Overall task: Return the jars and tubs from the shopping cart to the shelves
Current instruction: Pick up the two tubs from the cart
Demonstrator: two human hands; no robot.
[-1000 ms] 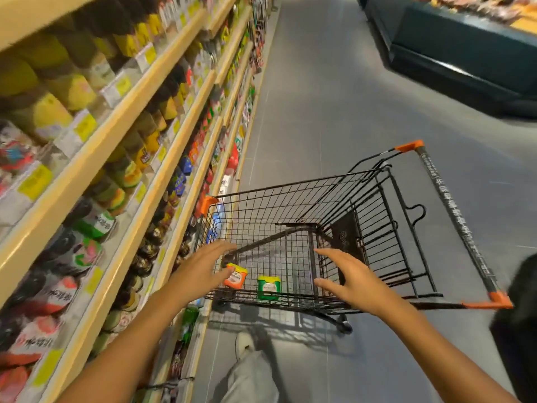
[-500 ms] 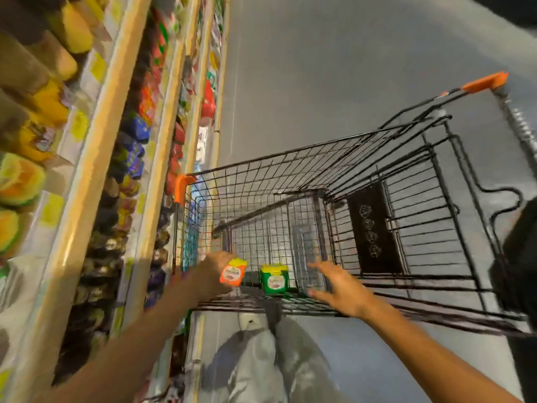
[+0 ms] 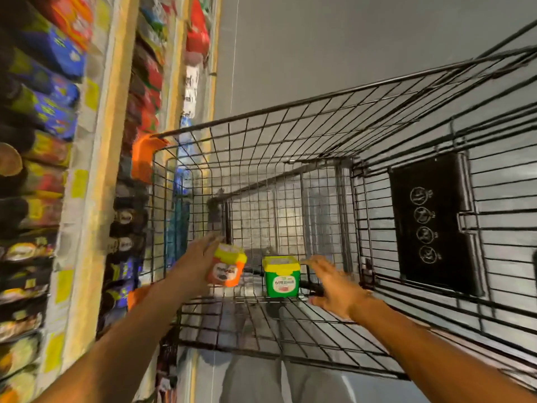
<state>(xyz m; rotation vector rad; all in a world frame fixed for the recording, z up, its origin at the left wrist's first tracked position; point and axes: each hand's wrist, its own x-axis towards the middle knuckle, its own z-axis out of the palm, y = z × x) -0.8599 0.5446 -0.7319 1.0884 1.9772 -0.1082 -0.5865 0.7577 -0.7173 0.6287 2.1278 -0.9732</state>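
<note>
Two small tubs are seen upright on the wire floor of the black wire shopping cart (image 3: 290,117), towards its near end: an orange plastic tub with a yellow lid (image 3: 226,269) on the left and a green plastic tub with a yellow lid (image 3: 281,276) just beside it on the right. The left hand (image 3: 194,266) is laid against the orange tub's left side, though whether its fingers are closed round the tub cannot be told through the blur. The right hand (image 3: 334,286) is held open with fingers spread and nothing grasped, just right of the green tub, which lies directly to its left; the stocked wooden shelves (image 3: 96,199) stand along the left.
</note>
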